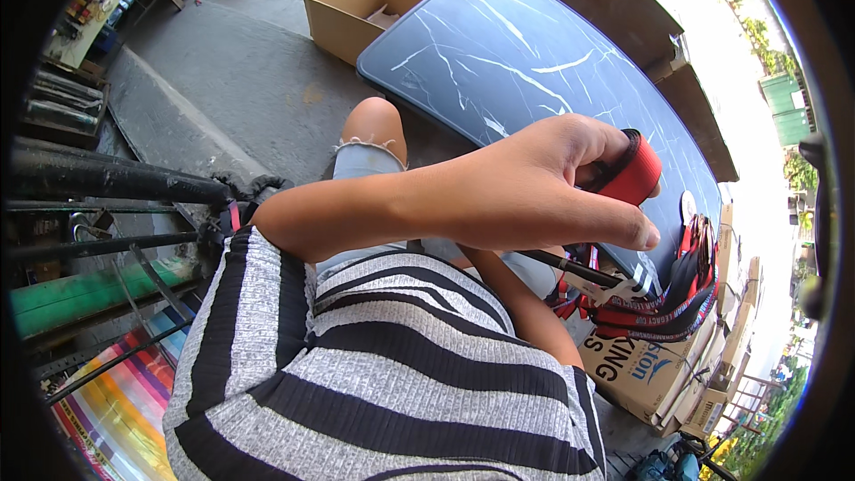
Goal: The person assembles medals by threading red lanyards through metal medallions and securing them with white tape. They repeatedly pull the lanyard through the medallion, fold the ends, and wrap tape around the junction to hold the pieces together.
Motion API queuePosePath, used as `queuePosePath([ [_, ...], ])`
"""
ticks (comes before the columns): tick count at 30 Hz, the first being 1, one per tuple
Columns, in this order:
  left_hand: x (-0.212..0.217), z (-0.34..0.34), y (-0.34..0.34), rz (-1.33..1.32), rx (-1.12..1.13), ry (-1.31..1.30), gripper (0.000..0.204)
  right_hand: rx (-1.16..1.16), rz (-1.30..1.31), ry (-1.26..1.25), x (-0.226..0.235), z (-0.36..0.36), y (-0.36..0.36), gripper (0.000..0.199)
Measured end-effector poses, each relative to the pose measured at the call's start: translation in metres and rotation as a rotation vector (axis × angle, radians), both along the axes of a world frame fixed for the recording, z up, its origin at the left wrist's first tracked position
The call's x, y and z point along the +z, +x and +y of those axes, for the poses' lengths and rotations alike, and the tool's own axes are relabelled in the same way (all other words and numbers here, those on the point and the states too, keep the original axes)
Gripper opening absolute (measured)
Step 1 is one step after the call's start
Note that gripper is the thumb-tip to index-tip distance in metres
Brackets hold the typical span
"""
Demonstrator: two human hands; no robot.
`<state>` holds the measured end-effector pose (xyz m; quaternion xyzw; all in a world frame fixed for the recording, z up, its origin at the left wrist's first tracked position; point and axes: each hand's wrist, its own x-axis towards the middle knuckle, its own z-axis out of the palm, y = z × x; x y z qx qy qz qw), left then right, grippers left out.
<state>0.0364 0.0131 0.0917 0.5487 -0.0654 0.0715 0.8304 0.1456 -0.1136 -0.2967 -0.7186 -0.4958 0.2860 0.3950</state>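
Observation:
My left hand reaches across my body and over the near edge of the dark blue, white-veined tabletop. Its fingers curl into a loop of red and black ribbon, with the thumb extended below. Beyond that hand, a bunch of red and black lanyards with white lettering drapes over the table's right end. A pale round disc lies at the top of the bunch. My right forearm runs under the left one, and the right hand is hidden behind it.
Open cardboard boxes stand behind the table. Flattened cartons are stacked at the lower right. A black metal frame with a green tube is close on my left. Shelving lines the far left.

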Motion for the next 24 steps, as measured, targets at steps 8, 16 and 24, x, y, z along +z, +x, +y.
queuePosePath([
  [8,-0.005,0.006,-0.011,0.105,-0.171,-0.051,0.043,0.006,0.234,0.095,0.124,-0.017,-0.01,0.052],
  [16,-0.024,0.004,-0.009,0.143,-0.127,0.122,0.028,-0.007,0.348,0.253,0.237,-0.025,-0.011,0.049],
  [24,-0.039,0.008,-0.008,0.219,-0.238,0.422,0.024,0.054,0.187,0.472,0.298,-0.051,0.008,0.057],
])
